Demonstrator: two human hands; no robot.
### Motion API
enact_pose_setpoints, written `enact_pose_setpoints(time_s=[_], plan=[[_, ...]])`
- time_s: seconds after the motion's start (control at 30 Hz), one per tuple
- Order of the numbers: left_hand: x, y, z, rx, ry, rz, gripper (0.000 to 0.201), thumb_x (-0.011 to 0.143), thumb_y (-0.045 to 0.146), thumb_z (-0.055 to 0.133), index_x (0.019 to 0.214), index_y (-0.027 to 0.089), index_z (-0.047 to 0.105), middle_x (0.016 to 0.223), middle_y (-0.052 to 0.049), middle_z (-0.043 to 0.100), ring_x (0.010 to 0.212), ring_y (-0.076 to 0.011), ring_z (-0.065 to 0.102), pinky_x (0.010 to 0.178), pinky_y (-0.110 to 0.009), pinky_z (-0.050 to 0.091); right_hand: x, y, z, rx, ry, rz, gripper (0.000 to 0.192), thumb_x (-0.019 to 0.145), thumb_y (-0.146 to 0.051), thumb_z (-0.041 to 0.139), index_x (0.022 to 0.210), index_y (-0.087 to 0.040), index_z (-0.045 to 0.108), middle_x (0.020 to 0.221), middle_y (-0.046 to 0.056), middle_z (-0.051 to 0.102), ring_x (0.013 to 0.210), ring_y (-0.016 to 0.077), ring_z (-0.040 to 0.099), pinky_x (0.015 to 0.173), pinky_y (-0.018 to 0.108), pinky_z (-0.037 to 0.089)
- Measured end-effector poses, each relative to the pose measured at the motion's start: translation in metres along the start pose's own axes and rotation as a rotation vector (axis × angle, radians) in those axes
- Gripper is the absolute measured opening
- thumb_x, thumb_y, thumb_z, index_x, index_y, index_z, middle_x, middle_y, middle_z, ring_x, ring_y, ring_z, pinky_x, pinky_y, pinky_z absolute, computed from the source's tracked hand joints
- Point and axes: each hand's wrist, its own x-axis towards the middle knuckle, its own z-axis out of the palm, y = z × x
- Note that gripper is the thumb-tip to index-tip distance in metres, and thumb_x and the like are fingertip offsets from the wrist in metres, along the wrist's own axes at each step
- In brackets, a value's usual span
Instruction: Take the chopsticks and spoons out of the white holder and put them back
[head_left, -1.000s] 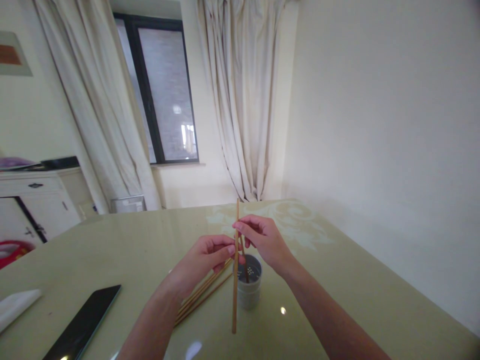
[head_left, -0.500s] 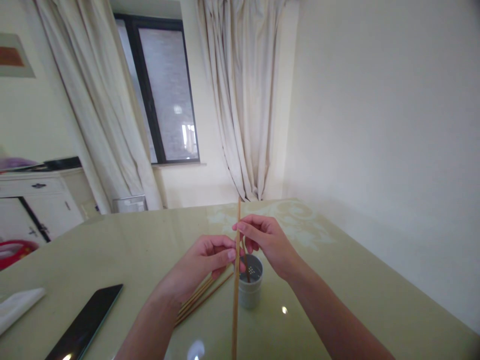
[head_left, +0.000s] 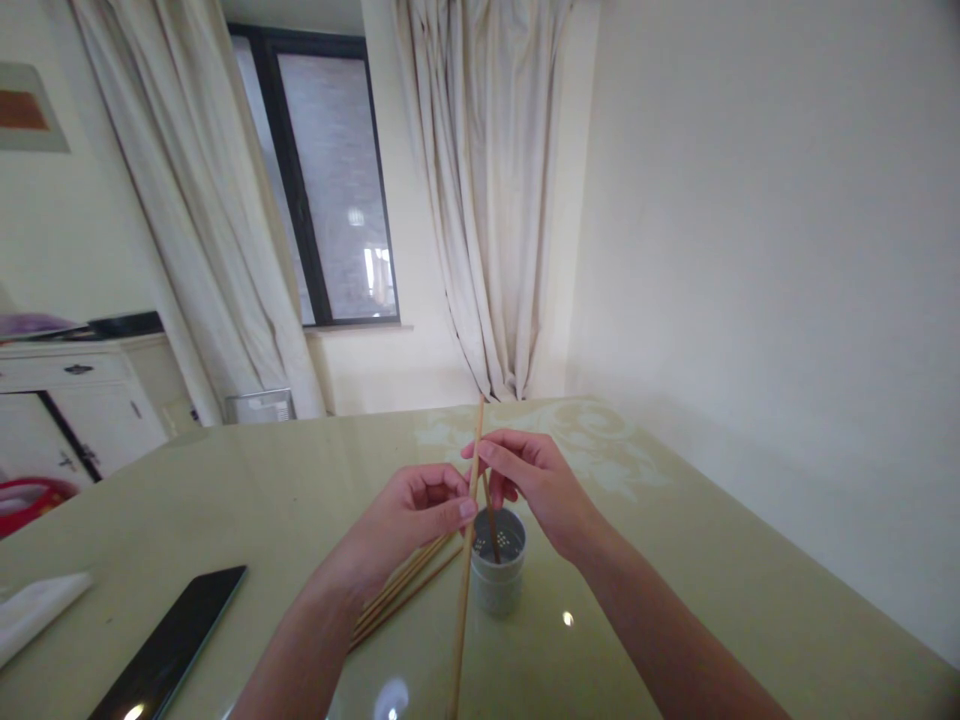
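A long wooden chopstick point(head_left: 462, 610) slants up in front of me, its top leaning slightly right. My left hand point(head_left: 431, 510) pinches it around the middle, thumb nearest me. Higher up, my right hand point(head_left: 529, 465) grips the same chopstick between thumb and fingers. Just behind it stands a grey cup point(head_left: 499, 592) with small holes in its bottom. Another chopstick point(head_left: 493, 525) leans inside the cup, its upper end partly hidden by my right hand. Several chopsticks point(head_left: 401, 597) lie on the table beside my left forearm, partly covered by that hand.
The glossy greenish table point(head_left: 300, 500) stretches toward the window and curtains. A dark phone-like slab point(head_left: 176, 635) lies at the left, with a white object point(head_left: 41, 610) beyond it. The wall point(head_left: 787, 350) runs along the table's right side.
The held chopstick has tilted, its lower end swinging left and its tip slightly right. My left hand's fingers have drawn back from over the cup's opening. My right hand is nearly still.
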Motion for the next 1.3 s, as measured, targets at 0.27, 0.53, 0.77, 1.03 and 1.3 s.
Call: enact_pose_setpoints(time_s=[0.27, 0.53, 0.77, 1.03, 1.3], plan=[[-0.001, -0.005, -0.001, 0.076, -0.026, -0.021, 0.043, 0.077, 0.059, 0.085, 0.086, 0.017, 0.078, 0.075, -0.001, 0.066, 0.067, -0.0117, 0.052, 0.067, -0.024, 0.041, 0.000, 0.001, 0.000, 0.017, -0.011, -0.006, 0.027, 0.090, -0.044, 0.073, 0.095, -0.018, 0.082, 0.073, 0.002, 0.074, 0.050, 0.0079, 0.055, 0.049, 0.023, 0.032], [0.001, 0.000, 0.004, 0.167, 0.005, 0.011, 0.044, 0.078, 0.059, 0.082, 0.088, 0.016, 0.079, 0.072, 0.001, 0.062, 0.062, -0.0092, 0.038, 0.057, -0.022, 0.029, -0.001, -0.001, 0.003, 0.015, 0.005, -0.031, 0.027, 0.090, -0.044, 0.071, 0.095, -0.019, 0.082, 0.078, 0.003, 0.076, 0.051, 0.0086, 0.055, 0.049, 0.023, 0.033], [0.000, 0.004, 0.013, 0.158, 0.028, 0.078, 0.036, 0.081, 0.053, 0.083, 0.087, 0.018, 0.077, 0.083, -0.002, 0.071, 0.075, -0.0147, 0.058, 0.076, -0.025, 0.047, -0.001, -0.001, 0.002, 0.003, 0.005, -0.058, 0.029, 0.091, -0.045, 0.070, 0.096, -0.019, 0.081, 0.077, 0.003, 0.076, 0.050, 0.0089, 0.055, 0.049, 0.023, 0.034], [-0.001, 0.003, 0.012, 0.187, 0.051, 0.109, 0.038, 0.083, 0.055, 0.080, 0.083, 0.017, 0.074, 0.081, -0.002, 0.072, 0.079, -0.0167, 0.062, 0.075, -0.025, 0.047, -0.002, -0.002, 0.003, -0.004, 0.036, -0.077, 0.030, 0.093, -0.045, 0.067, 0.099, -0.020, 0.081, 0.082, 0.005, 0.078, 0.051, 0.0089, 0.055, 0.049, 0.024, 0.034], [0.004, -0.001, 0.007, 0.403, 0.184, 0.190, 0.039, 0.090, 0.055, 0.069, 0.075, 0.018, 0.067, 0.071, 0.000, 0.064, 0.066, -0.0144, 0.054, 0.063, -0.025, 0.040, 0.000, -0.004, -0.003, -0.081, 0.105, -0.178, 0.030, 0.092, -0.047, 0.071, 0.099, -0.019, 0.079, 0.081, 0.006, 0.075, 0.070, 0.0166, 0.066, 0.054, 0.025, 0.045]])
